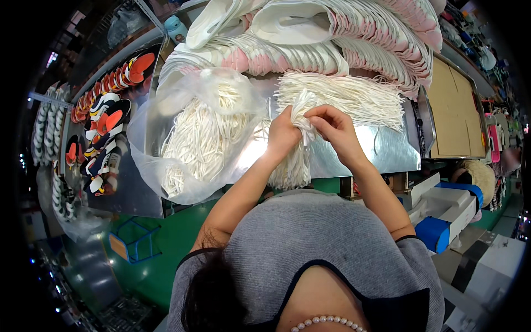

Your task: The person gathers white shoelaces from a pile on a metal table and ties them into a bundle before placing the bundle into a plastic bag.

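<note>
From my remote seat I have the bundle of thin, flat white cords [304, 104] at the middle of the view, up between both hands above the bench. Its long axis runs roughly from the far side of the bench toward the wearer's body, the lower strands hanging down near the front edge. The left hand [284, 133] is nearer, its fingers wrapped around the bundle; the right hand [335, 131] comes in from the right, thumb and forefinger narrow against the bundle's right flank (whether they pinch a strand, I can't tell).

Left of the hands I see a large translucent plastic bag [145, 169], open, with a tangled heap of white cords [202, 138] inside. Just beyond the right hand, a wide spread of loose cream-white cords [345, 102] lies on the shiny metal bench [387, 152]. Behind that I see curved stacks of white and pink shoe uppers [368, 58]. Farther left stand rows of orange, black and white shoe pieces [105, 130].
</note>
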{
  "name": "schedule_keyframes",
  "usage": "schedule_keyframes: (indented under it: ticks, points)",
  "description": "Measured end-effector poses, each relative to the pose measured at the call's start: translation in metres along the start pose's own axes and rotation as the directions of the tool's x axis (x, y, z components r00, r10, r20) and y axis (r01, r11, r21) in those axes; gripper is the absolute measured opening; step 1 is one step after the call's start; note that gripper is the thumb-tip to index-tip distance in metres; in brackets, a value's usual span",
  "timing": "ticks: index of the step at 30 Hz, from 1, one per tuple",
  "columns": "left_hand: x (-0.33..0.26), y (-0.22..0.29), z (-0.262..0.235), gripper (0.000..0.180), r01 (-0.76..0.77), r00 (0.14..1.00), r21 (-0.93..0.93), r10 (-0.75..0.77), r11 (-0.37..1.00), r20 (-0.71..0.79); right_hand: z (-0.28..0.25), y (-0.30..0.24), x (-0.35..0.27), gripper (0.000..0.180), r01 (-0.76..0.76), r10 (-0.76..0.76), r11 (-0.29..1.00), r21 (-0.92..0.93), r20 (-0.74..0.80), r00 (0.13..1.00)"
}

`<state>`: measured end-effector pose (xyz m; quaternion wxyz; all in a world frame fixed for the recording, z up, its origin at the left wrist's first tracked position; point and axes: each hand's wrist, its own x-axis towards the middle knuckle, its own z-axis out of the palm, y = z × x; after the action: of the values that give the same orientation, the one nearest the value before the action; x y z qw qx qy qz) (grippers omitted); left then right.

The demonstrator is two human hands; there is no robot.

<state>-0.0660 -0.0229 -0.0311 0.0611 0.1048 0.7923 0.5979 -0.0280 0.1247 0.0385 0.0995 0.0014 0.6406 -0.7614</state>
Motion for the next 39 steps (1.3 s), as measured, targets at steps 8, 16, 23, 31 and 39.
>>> schedule_keyframes:
  ticks: [8, 16, 23, 31, 39]
  points:
    - [0.003, -0.016, 0.0, 0.026, 0.152, 0.988, -0.463, -0.123, 0.873, 0.092, 0.003, -0.005, -0.009, 0.016, -0.16, 0.149, 0.985, 0.067, 0.142, 0.979]
    - [0.006, 0.013, -0.014, 0.021, 0.562, 0.826, -0.572, -0.433, 0.597, 0.36, -0.002, -0.002, -0.005, 0.018, -0.205, 0.241, 0.95, -0.237, 0.133, 0.962]
    - [0.012, 0.004, -0.01, 0.013, 0.502, 0.86, -0.722, -0.368, 0.477, 0.354, -0.004, -0.015, -0.004, 0.015, 0.073, -0.077, 0.994, -0.082, -0.055, 0.995]
    - [0.006, 0.027, 0.003, 0.015, 0.471, 0.862, -0.742, -0.427, 0.477, 0.273, 0.007, 0.007, -0.011, 0.015, 0.263, -0.333, 0.767, -0.585, -0.014, 0.943]
    - [-0.006, 0.012, -0.003, 0.019, 0.022, 1.0, -0.338, -0.016, 0.941, 0.019, -0.012, -0.042, -0.02, 0.014, 0.313, -0.361, 0.889, -0.335, -0.09, 0.928]
